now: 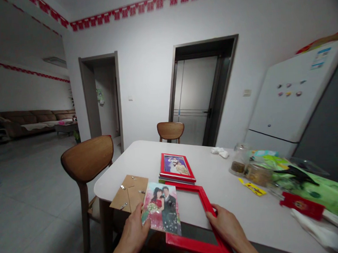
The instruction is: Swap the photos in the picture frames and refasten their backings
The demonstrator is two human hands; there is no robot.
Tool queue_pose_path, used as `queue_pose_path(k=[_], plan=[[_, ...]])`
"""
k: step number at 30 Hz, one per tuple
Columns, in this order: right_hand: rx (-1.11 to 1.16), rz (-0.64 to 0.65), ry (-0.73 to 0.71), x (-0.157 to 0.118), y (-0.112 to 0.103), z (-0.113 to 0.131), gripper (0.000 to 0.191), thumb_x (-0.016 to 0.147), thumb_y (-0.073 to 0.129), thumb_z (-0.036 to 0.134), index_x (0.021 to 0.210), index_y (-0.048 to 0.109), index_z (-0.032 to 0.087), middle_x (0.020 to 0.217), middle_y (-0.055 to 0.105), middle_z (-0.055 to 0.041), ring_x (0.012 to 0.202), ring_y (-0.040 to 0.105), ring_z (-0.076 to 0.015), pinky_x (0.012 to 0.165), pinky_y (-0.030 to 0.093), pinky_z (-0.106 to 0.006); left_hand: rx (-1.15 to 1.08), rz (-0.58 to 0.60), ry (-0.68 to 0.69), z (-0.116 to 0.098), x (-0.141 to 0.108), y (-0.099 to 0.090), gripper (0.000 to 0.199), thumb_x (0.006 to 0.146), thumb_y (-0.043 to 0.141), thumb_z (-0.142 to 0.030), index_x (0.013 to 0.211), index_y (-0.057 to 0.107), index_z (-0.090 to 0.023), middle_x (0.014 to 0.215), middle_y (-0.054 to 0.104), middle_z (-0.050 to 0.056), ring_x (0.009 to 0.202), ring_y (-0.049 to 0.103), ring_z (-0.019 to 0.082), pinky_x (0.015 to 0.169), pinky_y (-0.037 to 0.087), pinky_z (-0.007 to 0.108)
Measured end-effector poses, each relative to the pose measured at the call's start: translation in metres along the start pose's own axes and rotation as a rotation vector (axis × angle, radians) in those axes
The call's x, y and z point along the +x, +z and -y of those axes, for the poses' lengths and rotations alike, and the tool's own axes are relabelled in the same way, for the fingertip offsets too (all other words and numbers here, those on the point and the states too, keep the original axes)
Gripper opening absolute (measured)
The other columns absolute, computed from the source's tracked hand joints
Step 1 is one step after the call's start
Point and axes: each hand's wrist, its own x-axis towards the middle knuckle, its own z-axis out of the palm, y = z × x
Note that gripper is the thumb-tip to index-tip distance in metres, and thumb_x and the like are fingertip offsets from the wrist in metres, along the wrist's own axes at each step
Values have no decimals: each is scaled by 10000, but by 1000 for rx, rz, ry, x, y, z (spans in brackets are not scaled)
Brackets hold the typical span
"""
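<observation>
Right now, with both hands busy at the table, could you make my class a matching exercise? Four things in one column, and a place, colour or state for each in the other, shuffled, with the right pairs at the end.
Things:
1. loose couple photo
2. empty red picture frame
3. backing board
4. red-framed couple portrait

Places, colours, states:
A. lying face up, beyond the two hands
B. held in the left hand
C. plain brown, with metal clips
D. held in the right hand

Right pairs: 1-B, 2-D, 3-C, 4-A
</observation>
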Motion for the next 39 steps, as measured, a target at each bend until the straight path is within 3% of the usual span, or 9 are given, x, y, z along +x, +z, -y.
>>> queue_pose_path(k=[10, 15, 19, 23, 27, 30, 33, 36, 39], plan=[[-72, 30, -10, 0, 0, 1, 451, 724, 332, 334, 1032, 550, 87, 979, 611, -161, 904, 567, -245, 766, 399, -317, 359, -13, 127, -12, -10, -8, 470, 708, 448, -258, 1161, 442, -135, 1118, 513, 125, 1050, 450, 241, 882, 341, 322], [-78, 15, -10, -2, 2, 1, 467, 732, 334, 344, 1071, 521, 82, 986, 599, -166, 898, 563, -249, 778, 392, -331, 359, 154, 379, -25, -9, 15, 645, 611, 497, -129, 1240, 359, -159, 1338, 284, 102, 1221, 235, 254, 1007, 189, 383], [12, -77, -38, -5, -2, 6, 430, 720, 367, 316, 1061, 525, 105, 973, 585, -146, 883, 552, -232, 798, 382, -337, 328, 136, 419, -21, 5, 34, 501, 694, 378, -60, 1183, 444, -145, 1288, 364, 120, 1190, 311, 232, 979, 263, 406], [398, -122, -145, -13, -12, 28, 415, 709, 402, 337, 1030, 531, 108, 980, 575, -117, 861, 547, -199, 786, 396, -313, 43, -49, 464, -24, 16, 20, 467, 697, 374, -78, 1144, 485, -157, 1217, 465, 96, 1131, 403, 213, 966, 304, 374], [966, 236, 22, -28, -6, 65, 417, 668, 491, 404, 978, 536, 130, 810, 618, -70, 634, 578, -163, 538, 438, -279, -538, -237, 245, -54, 13, 0, 337, 778, 391, -242, 1065, 542, -149, 1039, 601, 86, 986, 530, 223, 876, 395, 344], [1356, 419, 219, -37, 7, 89, 370, 650, 537, 405, 907, 536, 139, 760, 634, -57, 613, 594, -154, 505, 439, -256, -1014, -195, 50, -77, 4, 13, 389, 770, 443, -370, 1063, 526, -127, 936, 639, 92, 893, 577, 242, 782, 447, 341], [1664, 296, 277, -36, 13, 98, 338, 633, 552, 374, 895, 525, 162, 782, 655, -47, 731, 608, -179, 574, 472, -274, -1282, -97, -30, -83, -2, 40, 455, 724, 518, -400, 1083, 499, -122, 958, 631, 106, 895, 576, 249, 775, 446, 340], [1681, 139, 262, -26, 4, 85, 337, 619, 547, 327, 917, 520, 172, 831, 665, -43, 790, 606, -200, 620, 490, -298, -1280, -80, -7, -75, 0, 55, 505, 684, 570, -375, 1111, 471, -124, 1046, 590, 122, 972, 535, 251, 836, 409, 339], [1451, 196, 218, -15, -13, 58, 309, 653, 495, 286, 934, 529, 161, 810, 672, -63, 760, 618, -211, 610, 493, -316, -1111, -59, 8, -62, 2, 50, 610, 661, 562, -326, 1194, 372, -98, 1168, 494, 165, 1068, 462, 253, 895, 363, 346]])
